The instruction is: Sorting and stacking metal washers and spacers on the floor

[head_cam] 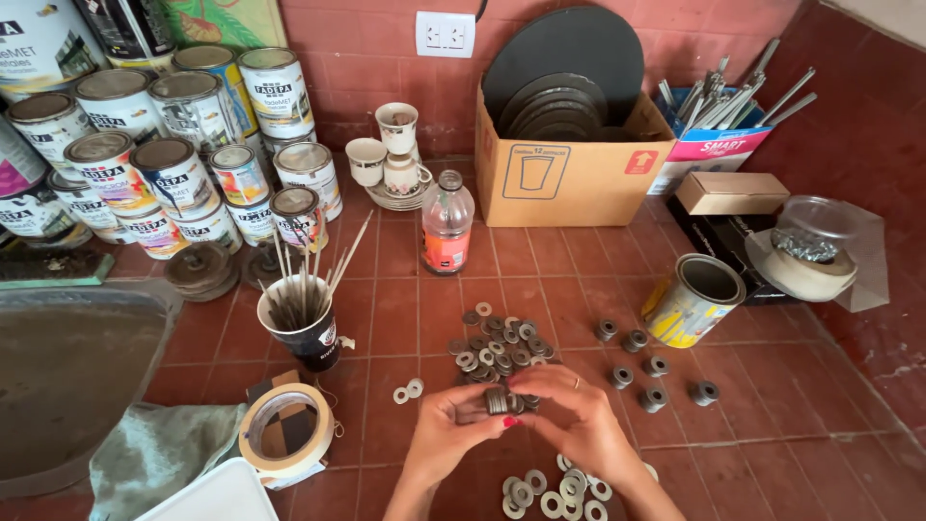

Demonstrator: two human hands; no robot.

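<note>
At the far left of the red-tiled worktop [405,318] stands a cluster of stacked paint tins with printed labels [174,145], and below them lies a grey, dusty sheet [68,376] with a crumpled grey-green cloth [159,449] at its lower edge. Just right of the cloth a roll of beige masking tape [286,429] lies flat, and behind it a dark paper cup packed with thin wooden sticks [307,323] stands upright. Two loose flat metal washers [408,391] lie between the cup and the hands.

The left hand [446,429] and the right hand [577,420] meet at the lower centre, fingers closed together around a short stack of grey metal washers [497,400] held on edge between them, just above the worktop. Directly behind the stack a pile of flat silver washers [497,342] is spread over the tiles; a second scatter of washers [555,492] lies beneath the right wrist.

Further back stand a clear plastic bottle with an orange label [448,224] and some white cups on saucers [394,154]. Right of the pile, several small stacked washer sets [648,367] sit apart from one another. Behind them is an open yellow tin [694,299], a cardboard box holding dark round discs [564,145], and, at the right edge, a clear tub on a tape roll [810,246].
</note>
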